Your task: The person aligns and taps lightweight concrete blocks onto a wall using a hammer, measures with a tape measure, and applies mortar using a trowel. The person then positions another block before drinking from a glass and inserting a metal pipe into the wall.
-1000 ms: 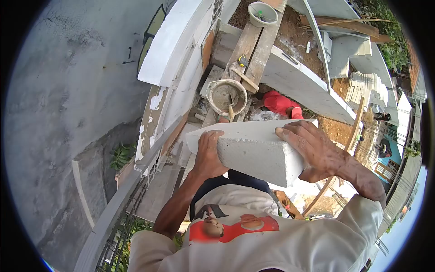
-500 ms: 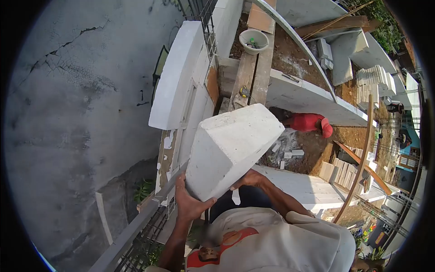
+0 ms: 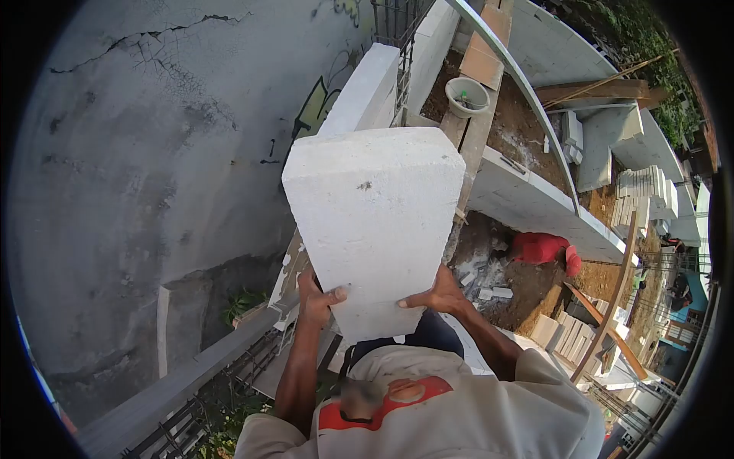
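Observation:
A large white aerated concrete block (image 3: 375,222) is held up in front of my chest, its broad face toward me. My left hand (image 3: 315,300) grips its lower left edge, the thumb lying on the face. On the lower right edge my right hand (image 3: 437,294) is closed in the same way, thumb on the face. The fingers behind the block are hidden. Beyond the block's top, a white block wall (image 3: 367,88) runs along the grey wall, and the block covers part of it.
A cracked grey wall (image 3: 153,168) rises at the left. Beyond the block, a bucket (image 3: 467,97) stands on wooden planks (image 3: 482,138). Below on the right, a person in red (image 3: 539,248) bends over near loose block pieces (image 3: 495,293). A metal beam (image 3: 191,375) and rebar lie at lower left.
The block has turned from a tilted position to nearly upright, with its broad face now toward me. My right hand has shifted into fuller view on its right edge. The camera view has shifted.

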`<state>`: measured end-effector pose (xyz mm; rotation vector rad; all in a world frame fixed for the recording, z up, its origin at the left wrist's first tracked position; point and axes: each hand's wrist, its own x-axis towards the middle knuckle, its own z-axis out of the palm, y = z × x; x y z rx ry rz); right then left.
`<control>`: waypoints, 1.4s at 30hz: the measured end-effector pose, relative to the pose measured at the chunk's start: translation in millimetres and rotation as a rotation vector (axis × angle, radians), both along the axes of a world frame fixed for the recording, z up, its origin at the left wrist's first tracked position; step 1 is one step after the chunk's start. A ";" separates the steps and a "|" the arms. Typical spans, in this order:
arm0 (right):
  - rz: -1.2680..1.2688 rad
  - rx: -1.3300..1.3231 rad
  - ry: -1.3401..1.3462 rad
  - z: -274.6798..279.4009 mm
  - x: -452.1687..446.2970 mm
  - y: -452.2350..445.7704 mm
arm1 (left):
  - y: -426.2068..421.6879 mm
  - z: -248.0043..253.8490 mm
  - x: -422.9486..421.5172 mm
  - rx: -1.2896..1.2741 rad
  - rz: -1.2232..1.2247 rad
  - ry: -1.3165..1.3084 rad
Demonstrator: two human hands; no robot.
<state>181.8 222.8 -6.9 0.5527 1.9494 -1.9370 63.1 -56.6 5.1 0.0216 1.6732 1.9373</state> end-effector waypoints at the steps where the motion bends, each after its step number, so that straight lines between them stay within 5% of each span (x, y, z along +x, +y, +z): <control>1: -0.009 0.114 0.028 22.1 -6.9 -1.8 | -3.4 -6.2 -0.3 0.127 0.039 -0.038; 4: 0.043 0.428 0.273 62.3 -7.8 -3.8 | -8.8 -21.0 -2.9 0.433 0.149 -0.108; 8: 0.032 0.481 0.536 103.6 -17.8 -10.9 | -6.9 -67.6 -17.1 0.776 0.096 -0.213; 10: 0.070 0.595 0.454 132.8 -24.9 -14.2 | 4.5 -67.3 -19.5 0.877 0.098 -0.253; 14: 0.147 0.689 0.378 159.3 -47.4 -16.9 | 27.5 -18.6 -6.0 0.797 0.262 -0.144; 17: 0.130 0.406 0.261 160.9 -67.7 -2.1 | 26.9 -21.5 9.8 0.814 0.281 -0.269; 19: 0.286 0.546 0.182 164.1 -79.5 -1.2 | 31.1 6.9 13.7 0.749 0.302 -0.305; 20: 0.277 0.398 0.147 187.8 -79.9 -6.0 | 32.1 17.8 17.9 0.697 0.337 -0.300; 29: 0.364 0.321 0.094 204.7 -124.1 -35.5 | 4.2 -14.9 11.6 0.635 0.328 -0.335; 42: 0.579 0.310 -0.069 171.7 -114.9 -48.9 | -24.6 26.1 31.1 0.672 0.491 -0.329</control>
